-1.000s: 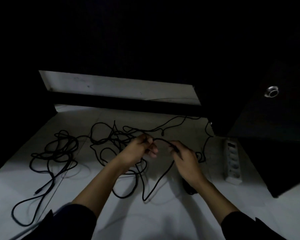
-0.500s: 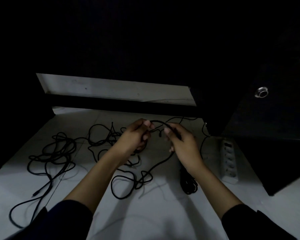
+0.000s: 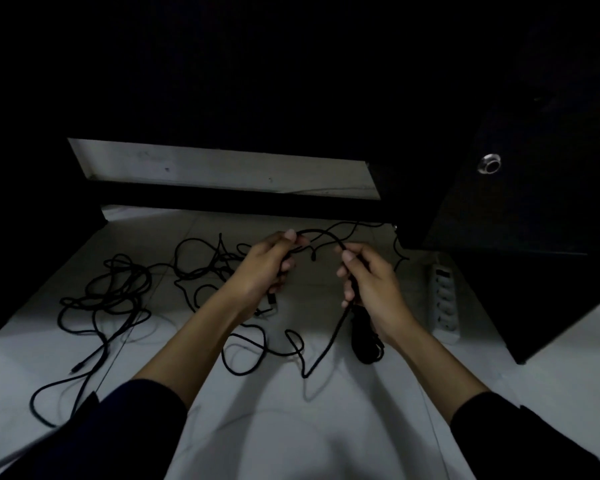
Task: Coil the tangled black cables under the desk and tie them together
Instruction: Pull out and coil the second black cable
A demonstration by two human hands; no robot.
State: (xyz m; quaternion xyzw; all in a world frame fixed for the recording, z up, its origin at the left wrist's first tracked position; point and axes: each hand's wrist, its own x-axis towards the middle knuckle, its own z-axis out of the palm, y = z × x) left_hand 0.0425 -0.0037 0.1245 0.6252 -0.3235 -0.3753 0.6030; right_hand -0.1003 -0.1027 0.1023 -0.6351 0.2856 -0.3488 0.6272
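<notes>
Thin black cable (image 3: 321,233) is held arched between both hands above the pale tiled floor (image 3: 309,427), roughly frame centre; one end is pinched by the left hand (image 3: 269,268), the run is gripped in the curled fingers of the right hand (image 3: 371,282). From the right hand the cable drops toward 6 o'clock and loops loosely across the floor. A small dark bundle (image 3: 364,344), apparently already coiled, is seen below the right wrist; detail is lost in the dim light. At 9 o'clock a larger tangle of black cables (image 3: 118,289) is left untouched, trailing out to 7 o'clock. No tie is visible. Judged early: one coil possibly done, one being started, most untangling and tying outstanding. White power strip (image 3: 444,299) lies at 3 o'clock beside the dark desk pedestal (image 3: 534,209).
</notes>
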